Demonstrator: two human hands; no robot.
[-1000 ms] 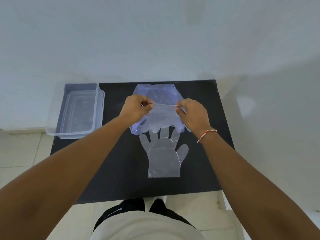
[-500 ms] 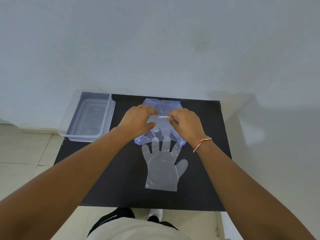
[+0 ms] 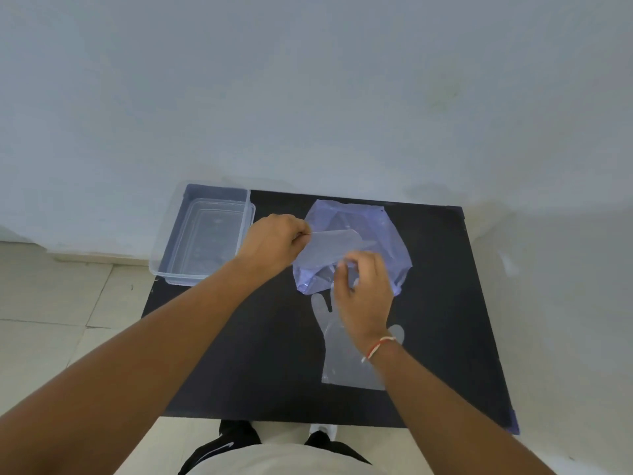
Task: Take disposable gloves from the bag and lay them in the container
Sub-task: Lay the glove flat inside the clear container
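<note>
Left hand [image 3: 274, 240]: closed in a pinch on the edge of a clear glove [image 3: 325, 247], holding it raised over the mouth end of the bag; the sheet hangs slanted from the pinch toward the right. Right hand [image 3: 363, 291]: fingers curled and loosely parted just below that glove, over the bag's near edge. Whether it has hold of the film cannot be told; the fingertips are blurred. A red-and-white thread band [image 3: 378, 347] sits on the right wrist.

Wall [image 3: 308, 90]: plain, pale, standing directly behind the table's far edge.

Table [image 3: 239, 354]: black, matte top. Near edge lies just ahead of the person's legs; right edge runs clear to the near right corner. Open surface is available along the whole left-near quarter and down the right side.

Container [image 3: 171, 265]: clear plastic, rectangular, at the far left corner, overhanging the table's left edge. Apart from the bag, with the left hand between them.

Bag [image 3: 387, 234]: pale violet plastic, lying flat at the far centre, its back edge near the table's far edge.

Second glove [image 3: 346, 368]: clear, flat on the table, fingers pointing toward the bag, partly under the right wrist, cuff edge well short of the near table edge.
</note>
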